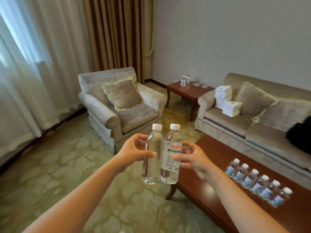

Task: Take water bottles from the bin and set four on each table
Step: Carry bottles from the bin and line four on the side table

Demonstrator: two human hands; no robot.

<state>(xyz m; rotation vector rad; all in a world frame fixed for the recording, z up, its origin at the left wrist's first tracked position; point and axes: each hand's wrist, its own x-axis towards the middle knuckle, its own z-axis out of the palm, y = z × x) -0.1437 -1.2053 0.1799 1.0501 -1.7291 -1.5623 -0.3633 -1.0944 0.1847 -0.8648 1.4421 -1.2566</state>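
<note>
I hold two clear water bottles with white caps upright in front of me, side by side and touching. My left hand (133, 153) grips the left bottle (152, 157) at its middle. My right hand (193, 158) grips the right bottle (171, 155), which shows a white label. A row of several bottles (259, 182) stands on the long wooden coffee table (210, 165) at lower right. Two more bottles (183, 80) stand on the small corner table (188, 93) at the back. No bin is in view.
A beige armchair (121, 106) with a cushion stands ahead on the left. A sofa (252, 118) on the right carries stacked white towels (225, 100) and a black bag (301, 137). Patterned carpet lies between the chair and the coffee table. Curtains cover the left wall.
</note>
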